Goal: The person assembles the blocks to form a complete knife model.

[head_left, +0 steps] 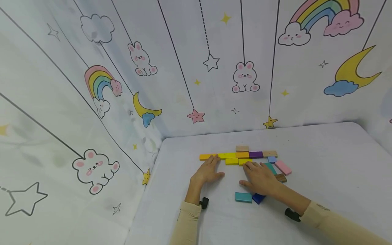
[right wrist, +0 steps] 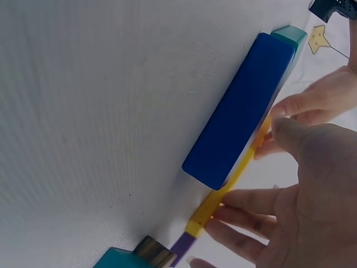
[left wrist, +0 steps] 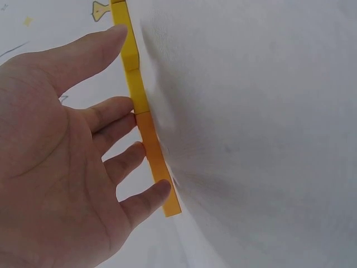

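Note:
My left hand (head_left: 208, 172) lies low over the table at the left end of a row of wooden blocks. Its fingertips touch the near side of an orange block (left wrist: 150, 137) and the adjoining yellow block (left wrist: 138, 92). The fingers are spread and nearly straight, the thumb held apart. Farther right, my right hand (head_left: 260, 177) reaches its fingertips to a yellow block (head_left: 244, 162) in a shorter front row. Beside that block on the left sits another yellow block (head_left: 231, 161). In the right wrist view, the right fingers meet the yellow block's side without curling round it.
Purple (head_left: 256, 154) and natural wood (head_left: 270, 154) blocks continue the row rightward; another wood block (head_left: 242, 148) lies behind. Pink (head_left: 283, 167), light blue (head_left: 272, 159) and brown (head_left: 280, 178) blocks lie right of the right hand. Nearer are teal (head_left: 243, 197) and dark blue (right wrist: 240, 111) blocks.

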